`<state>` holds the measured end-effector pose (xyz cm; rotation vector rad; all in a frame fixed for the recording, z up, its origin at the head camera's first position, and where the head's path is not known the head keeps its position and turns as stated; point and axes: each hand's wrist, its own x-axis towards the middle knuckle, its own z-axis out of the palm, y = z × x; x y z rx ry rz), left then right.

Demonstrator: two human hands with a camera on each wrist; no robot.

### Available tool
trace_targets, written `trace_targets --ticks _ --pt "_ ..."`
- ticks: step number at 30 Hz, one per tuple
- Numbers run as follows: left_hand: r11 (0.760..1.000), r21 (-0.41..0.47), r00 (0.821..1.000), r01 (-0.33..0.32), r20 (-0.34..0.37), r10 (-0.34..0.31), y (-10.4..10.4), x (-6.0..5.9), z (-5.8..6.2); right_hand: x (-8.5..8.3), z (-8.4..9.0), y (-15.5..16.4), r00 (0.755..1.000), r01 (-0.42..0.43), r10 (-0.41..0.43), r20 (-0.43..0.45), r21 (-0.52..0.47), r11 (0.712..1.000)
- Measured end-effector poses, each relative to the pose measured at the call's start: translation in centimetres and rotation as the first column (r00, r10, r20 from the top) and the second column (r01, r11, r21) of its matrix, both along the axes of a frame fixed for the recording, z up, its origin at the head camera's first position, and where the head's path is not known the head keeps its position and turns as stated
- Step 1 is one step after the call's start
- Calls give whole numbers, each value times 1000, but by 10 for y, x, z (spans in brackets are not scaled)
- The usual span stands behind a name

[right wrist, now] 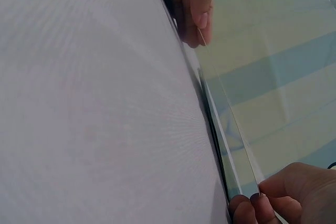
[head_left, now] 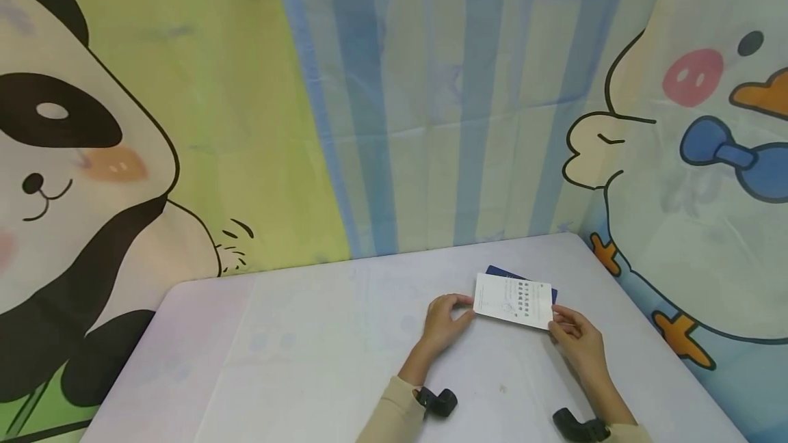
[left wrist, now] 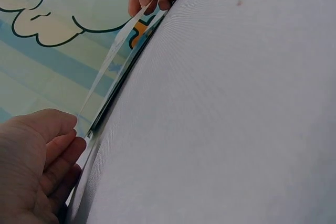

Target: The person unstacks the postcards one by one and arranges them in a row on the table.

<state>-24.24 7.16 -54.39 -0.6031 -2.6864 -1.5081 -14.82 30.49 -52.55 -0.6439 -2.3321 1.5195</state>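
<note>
Both hands hold a white printed sheet [head_left: 512, 298] with small dark icons and lines of text, raised and tilted over the table. My left hand [head_left: 443, 323] pinches its left end between thumb and fingers. At the right end, my right hand [head_left: 579, 340] pinches the near corner. A flat dark blue thing [head_left: 506, 271] lies behind and beneath the sheet, which covers most of it. Edge-on in the right wrist view, the sheet [right wrist: 237, 121] stands apart from a thin dark edge [right wrist: 215, 137] close to the table.
A white-covered table [head_left: 320, 347] lies under the hands. Cloth with a cartoon panda [head_left: 80, 149], stripes and a cartoon duck [head_left: 695, 224] hangs behind and to the sides. Each wrist wears a black camera mount [head_left: 437, 402].
</note>
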Motion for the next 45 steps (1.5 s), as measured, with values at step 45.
trace_targets --ticks 45 --pt "890 -316 929 329 -58 -364 -20 67 13 33 3 13 978 -113 95 188 89 990"
